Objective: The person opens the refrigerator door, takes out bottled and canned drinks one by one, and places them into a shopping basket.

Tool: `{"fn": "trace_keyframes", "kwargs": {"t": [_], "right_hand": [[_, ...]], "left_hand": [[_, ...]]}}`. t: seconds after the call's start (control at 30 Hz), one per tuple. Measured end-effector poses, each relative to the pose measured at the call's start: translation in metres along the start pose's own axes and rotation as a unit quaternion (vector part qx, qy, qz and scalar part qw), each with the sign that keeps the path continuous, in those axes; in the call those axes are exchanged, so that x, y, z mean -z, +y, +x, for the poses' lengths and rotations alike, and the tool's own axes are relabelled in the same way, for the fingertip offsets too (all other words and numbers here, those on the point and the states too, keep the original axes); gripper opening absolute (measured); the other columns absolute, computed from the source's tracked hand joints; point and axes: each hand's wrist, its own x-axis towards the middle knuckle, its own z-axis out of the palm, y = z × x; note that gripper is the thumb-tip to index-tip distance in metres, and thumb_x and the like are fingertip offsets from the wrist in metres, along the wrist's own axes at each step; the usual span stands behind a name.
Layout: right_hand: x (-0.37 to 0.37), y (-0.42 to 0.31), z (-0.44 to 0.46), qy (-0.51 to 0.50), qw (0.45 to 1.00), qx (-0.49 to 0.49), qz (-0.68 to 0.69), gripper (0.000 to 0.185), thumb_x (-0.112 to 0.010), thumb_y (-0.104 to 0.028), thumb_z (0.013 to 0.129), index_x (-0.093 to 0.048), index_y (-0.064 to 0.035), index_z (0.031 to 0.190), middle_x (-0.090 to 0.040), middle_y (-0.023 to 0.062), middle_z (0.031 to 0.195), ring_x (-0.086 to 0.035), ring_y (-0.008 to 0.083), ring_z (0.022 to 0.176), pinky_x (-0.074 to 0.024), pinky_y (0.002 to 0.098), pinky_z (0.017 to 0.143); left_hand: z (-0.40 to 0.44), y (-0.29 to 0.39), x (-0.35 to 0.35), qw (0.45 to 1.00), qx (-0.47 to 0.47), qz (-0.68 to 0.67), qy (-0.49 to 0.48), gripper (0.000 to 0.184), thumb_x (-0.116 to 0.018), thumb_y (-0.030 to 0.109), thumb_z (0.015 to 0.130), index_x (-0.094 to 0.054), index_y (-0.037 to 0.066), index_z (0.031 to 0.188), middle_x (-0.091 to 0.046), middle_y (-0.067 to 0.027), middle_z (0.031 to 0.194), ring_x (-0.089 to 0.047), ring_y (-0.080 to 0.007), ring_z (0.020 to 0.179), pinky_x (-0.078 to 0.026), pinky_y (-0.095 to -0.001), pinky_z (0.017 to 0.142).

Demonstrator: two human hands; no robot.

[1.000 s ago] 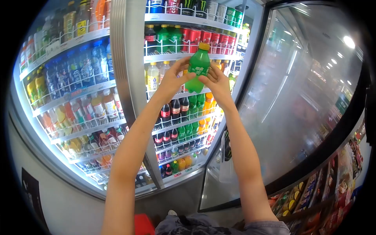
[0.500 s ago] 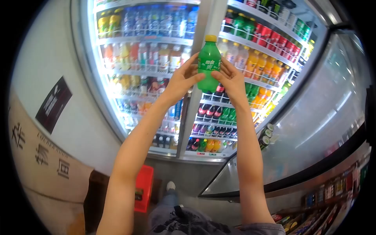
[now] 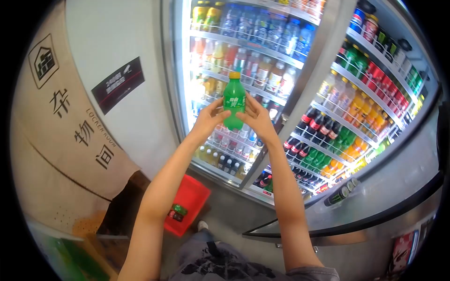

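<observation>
A green plastic soda bottle (image 3: 234,98) with a yellow cap and white lettering is held upright in front of me between both hands. My left hand (image 3: 208,117) grips its left side, thumb across the front. From the right, my right hand (image 3: 257,117) holds it in the same way. The fingertips behind the bottle are partly hidden. Below and to the left, a red plastic basket (image 3: 199,194) stands near the floor with a few green and dark-labelled bottles (image 3: 177,212) lying in it.
A lit drinks fridge (image 3: 309,84) with shelves of bottles and cans fills the view ahead. Its right glass door (image 3: 375,206) stands swung open toward me. At left are a white wall with a dark sign (image 3: 118,85) and a beige curtain (image 3: 51,136) with lettering.
My view has turned left, with the arms and bottle now before the left fridge section. More of the red basket and its bottles shows. Both hands keep their hold.
</observation>
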Motion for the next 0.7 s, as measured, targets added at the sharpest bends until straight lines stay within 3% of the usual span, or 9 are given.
{"fn": "trace_keyframes", "kwargs": {"t": [0.13,0.27,0.3,0.37,0.4,0.47,0.7], "right_hand": [[-0.033,0.036,0.019,-0.049,0.996,-0.069,-0.019,0.081,-0.071,-0.002,0.085,-0.026,-0.004,0.152,-0.05,0.0209,0.138,-0.052,0.0238,0.126,-0.0428,0.0333,0.105],[-0.055,0.092,0.04,-0.097,0.993,-0.058,-0.043,0.078,-0.071,-0.007,0.087,-0.028,-0.0081,0.152,-0.054,0.0161,0.135,-0.056,0.0237,0.12,-0.0466,0.0352,0.099],[-0.063,0.092,0.042,-0.099,0.988,-0.112,-0.033,0.079,-0.072,-0.008,0.086,-0.029,-0.0074,0.152,-0.055,0.0171,0.133,-0.056,0.0242,0.119,-0.0469,0.0354,0.099],[-0.077,0.117,0.048,-0.108,0.987,-0.113,-0.024,0.078,-0.072,-0.008,0.086,-0.029,-0.0051,0.151,-0.056,0.0181,0.131,-0.056,0.0252,0.12,-0.0468,0.0359,0.099],[-0.084,0.126,0.051,-0.111,0.988,-0.109,-0.016,0.077,-0.072,-0.008,0.086,-0.03,-0.0028,0.151,-0.057,0.0191,0.129,-0.056,0.0261,0.121,-0.0468,0.0363,0.1],[-0.094,0.143,0.057,-0.119,0.986,-0.113,-0.039,0.077,-0.072,-0.008,0.086,-0.03,-0.0021,0.15,-0.057,0.0196,0.13,-0.056,0.026,0.122,-0.0469,0.0364,0.099],[-0.145,0.201,0.066,-0.172,0.966,-0.193,-0.002,0.078,-0.075,-0.007,0.084,-0.03,0.0069,0.146,-0.051,0.0246,0.137,-0.052,0.03,0.126,-0.0451,0.037,0.104]], "left_hand": [[-0.014,-0.022,0.045,0.998,-0.007,0.019,0.067,0.071,-0.073,0.02,0.087,-0.038,-0.002,0.145,-0.056,-0.0188,0.132,-0.051,-0.0258,0.125,-0.042,-0.0381,0.102],[-0.026,-0.051,0.091,0.993,0.026,0.012,0.117,0.074,-0.073,0.019,0.087,-0.035,-0.004,0.146,-0.055,-0.0226,0.132,-0.05,-0.0265,0.126,-0.04,-0.0386,0.105],[-0.03,-0.057,0.1,0.991,0.035,0.011,0.128,0.072,-0.072,0.02,0.088,-0.036,-0.002,0.146,-0.057,-0.0189,0.129,-0.053,-0.0237,0.122,-0.042,-0.0365,0.101],[-0.037,-0.071,0.12,0.991,0.037,0.0,0.13,0.068,-0.07,0.019,0.09,-0.036,0.001,0.147,-0.059,-0.0127,0.128,-0.055,-0.0198,0.116,-0.044,-0.0337,0.096],[-0.041,-0.074,0.127,0.99,0.038,0.0,0.134,0.068,-0.07,0.019,0.09,-0.036,0.001,0.147,-0.059,-0.0127,0.128,-0.055,-0.0198,0.116,-0.044,-0.0337,0.096],[-0.048,-0.081,0.14,0.985,0.063,-0.025,0.16,0.075,-0.072,0.018,0.087,-0.033,-0.005,0.146,-0.053,-0.0229,0.134,-0.051,-0.0272,0.127,-0.038,-0.0376,0.107],[-0.089,-0.12,0.188,0.968,0.058,-0.045,0.239,0.072,-0.071,0.017,0.088,-0.035,-0.003,0.146,-0.054,-0.0186,0.134,-0.051,-0.0241,0.125,-0.041,-0.0363,0.104]]}}
